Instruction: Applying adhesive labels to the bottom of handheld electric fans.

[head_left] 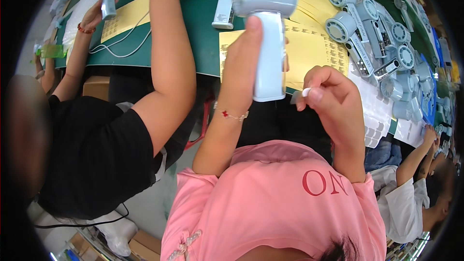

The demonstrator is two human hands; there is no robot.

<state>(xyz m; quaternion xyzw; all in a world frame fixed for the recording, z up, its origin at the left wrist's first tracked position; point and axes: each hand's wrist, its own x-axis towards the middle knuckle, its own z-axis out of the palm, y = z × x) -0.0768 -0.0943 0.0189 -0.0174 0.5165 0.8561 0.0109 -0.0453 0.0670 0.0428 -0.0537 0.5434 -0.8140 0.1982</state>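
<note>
My left hand (239,70) is wrapped round the handle of a light blue handheld fan (269,53), held upright with its round head on top. The thumb lies along the handle; some fingers are hidden behind it. To the right of the handle's lower end, apart from it, my right hand (338,97) pinches a small translucent piece of film (295,97) between thumb and finger. Something small and white (306,92) shows at those fingertips, too small to name. Beneath the raised fan lie yellow sheets (309,36) with rows of small dark labels.
A pile of similar light blue fans (372,34) covers the right of the green table (208,55), beside white label sheets (369,108). Another fan (224,7) lies behind mine. At left, a co-worker's arm (171,38) reaches over the table, and a co-worker's hand holds a fan (108,0).
</note>
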